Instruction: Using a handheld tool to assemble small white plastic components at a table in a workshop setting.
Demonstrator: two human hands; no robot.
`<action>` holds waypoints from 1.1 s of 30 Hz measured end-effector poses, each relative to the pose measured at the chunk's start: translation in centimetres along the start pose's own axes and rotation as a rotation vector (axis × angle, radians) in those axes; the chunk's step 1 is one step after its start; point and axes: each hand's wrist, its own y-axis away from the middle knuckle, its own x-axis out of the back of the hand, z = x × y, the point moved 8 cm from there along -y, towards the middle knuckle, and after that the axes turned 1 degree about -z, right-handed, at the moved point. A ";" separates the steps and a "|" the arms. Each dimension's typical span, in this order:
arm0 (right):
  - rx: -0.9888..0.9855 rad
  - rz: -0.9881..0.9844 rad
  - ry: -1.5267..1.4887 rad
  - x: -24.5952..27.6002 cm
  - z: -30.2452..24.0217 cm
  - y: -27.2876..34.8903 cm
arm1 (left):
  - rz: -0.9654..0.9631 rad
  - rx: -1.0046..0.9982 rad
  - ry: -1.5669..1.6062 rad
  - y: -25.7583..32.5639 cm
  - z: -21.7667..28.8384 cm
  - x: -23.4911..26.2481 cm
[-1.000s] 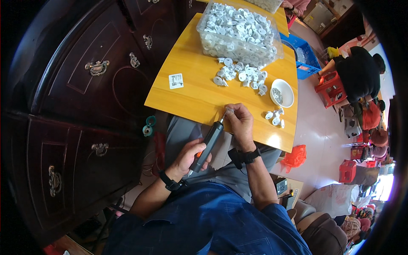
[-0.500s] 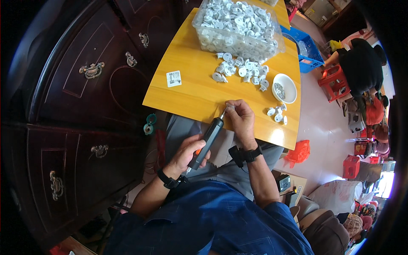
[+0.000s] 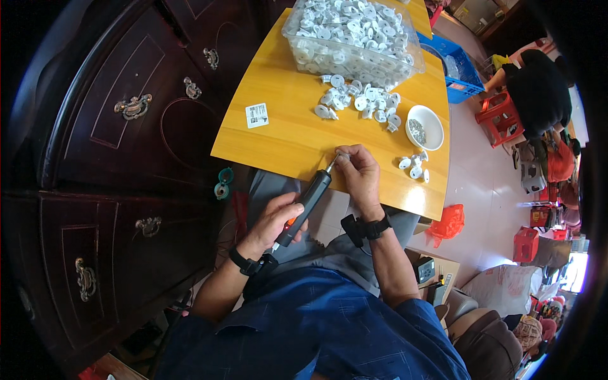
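Note:
My left hand (image 3: 273, 220) grips a black electric screwdriver (image 3: 308, 201) with an orange button, its tip pointing up at my right hand. My right hand (image 3: 360, 172) rests on the near edge of the yellow table (image 3: 285, 133), fingers pinched on a small white part that is mostly hidden under them. The screwdriver's bit meets that part at my fingertips. A loose heap of white plastic parts (image 3: 358, 104) lies further up the table. A white bowl of small screws (image 3: 424, 126) stands to the right of my right hand, with a few finished white parts (image 3: 413, 168) beside it.
A clear bin full of white parts (image 3: 354, 38) stands at the table's far end. A small white label (image 3: 256, 115) lies on the left. A dark wooden cabinet (image 3: 114, 126) is to my left. A blue crate (image 3: 453, 76), red stools and a seated person in black (image 3: 538, 95) are on the right.
The view has shifted slightly. My hands have stayed in the same grip, screwdriver tip against the part under my right fingers.

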 end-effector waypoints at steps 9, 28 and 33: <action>-0.005 0.001 0.006 0.0 -0.1 0.0 | -0.007 0.023 -0.063 -0.1 0.6 0.1; -0.064 -0.036 -0.185 0.1 0.1 -0.6 | -0.065 0.020 0.058 -0.1 1.3 -0.6; -0.131 -0.033 -0.289 0.9 -0.8 -0.4 | -0.014 -0.057 0.011 0.4 2.4 -0.3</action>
